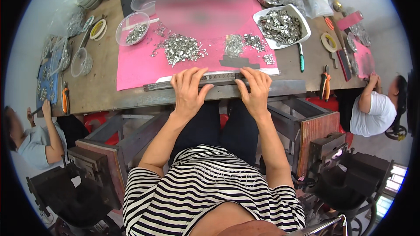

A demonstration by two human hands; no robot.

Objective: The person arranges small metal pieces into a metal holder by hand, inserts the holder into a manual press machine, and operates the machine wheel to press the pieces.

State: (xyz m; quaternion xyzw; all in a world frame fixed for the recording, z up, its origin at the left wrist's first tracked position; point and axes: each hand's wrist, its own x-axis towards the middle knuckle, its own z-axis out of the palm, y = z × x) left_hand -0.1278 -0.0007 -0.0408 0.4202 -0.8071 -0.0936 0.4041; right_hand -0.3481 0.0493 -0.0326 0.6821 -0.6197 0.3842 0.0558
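Dark metal bar [221, 77] looks long, narrow, finely patterned midway; left fingers [197, 74] and right fingers [250, 75] pinch it.

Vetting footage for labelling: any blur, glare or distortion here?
Head view: a smeared oval covers part of the pink mat; left hand and right hand look sharp. Same view: metal pieces glint; the table curves toward the black rim.
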